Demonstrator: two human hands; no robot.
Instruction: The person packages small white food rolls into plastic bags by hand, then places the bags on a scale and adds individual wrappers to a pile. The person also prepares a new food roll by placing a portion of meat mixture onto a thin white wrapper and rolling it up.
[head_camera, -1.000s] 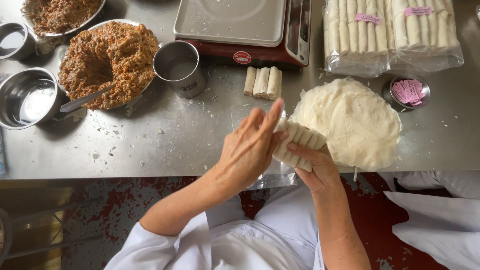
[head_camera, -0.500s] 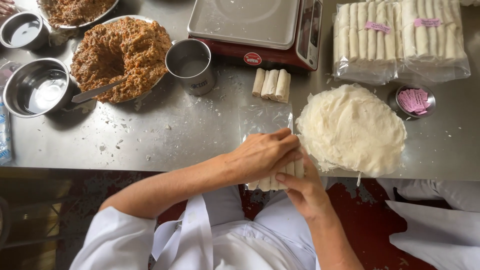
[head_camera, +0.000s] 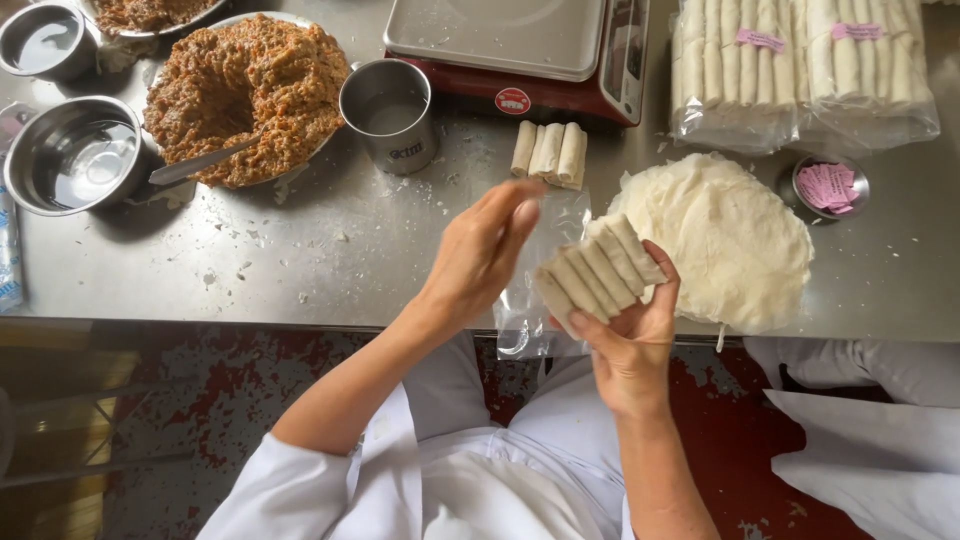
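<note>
Head view, looking down at a steel worktable (head_camera: 300, 260). Your right hand (head_camera: 630, 345) grips a row of pale spring rolls (head_camera: 598, 272), about five side by side, fingers curled under them and thumb along the near edge; the row is tilted and held just above the table's front edge. Your left hand (head_camera: 480, 255) is open, fingers straight and together, hovering just left of the rolls; cannot tell if it touches the clear plastic bag (head_camera: 540, 290) hanging between the two hands. The bag droops over the table's front edge.

Just right of the held rolls, a stack of thin white wrappers (head_camera: 730, 240) lies flat on the table. Behind your hands, three finished rolls (head_camera: 548, 152) lie together near a red scale with a metal pan (head_camera: 510, 40). Back right: two sealed bags of packed rolls (head_camera: 800, 70) with pink labels, and a small round tin of pink slips (head_camera: 828, 186) near the wrapper stack. Back left: a big tray of brown minced filling (head_camera: 250, 90) shaped in a ring, a spoon (head_camera: 200, 162) resting at its edge, a steel cup (head_camera: 388, 115) just right of it, an empty steel bowl (head_camera: 75, 155) to its left. A second bowl (head_camera: 45, 40) sits at the far corner. Crumbs scattered on the tabletop. White sleeves on both of your arms.
</note>
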